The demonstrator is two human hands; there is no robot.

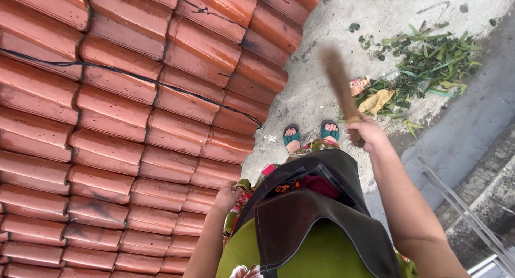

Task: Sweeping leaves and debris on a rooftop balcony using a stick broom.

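The rough grey concrete floor [322, 69] carries everything here — a loose heap of green leaves and cuttings [429, 63] lies on it, with one dry yellow leaf [375, 101] and a small scrap of wrapper [358, 85] at the heap's near edge. A few stray leaves [355, 27] sit apart — further up the concrete.

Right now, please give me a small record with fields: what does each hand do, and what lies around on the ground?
right hand: raised, fingers closed around a brown broom, blurred
left hand: low at the side, near the roof tiles; grip unclear
ground: grey concrete
debris: pile of green leaves and scraps ahead of the right hand
feet: in green sandals
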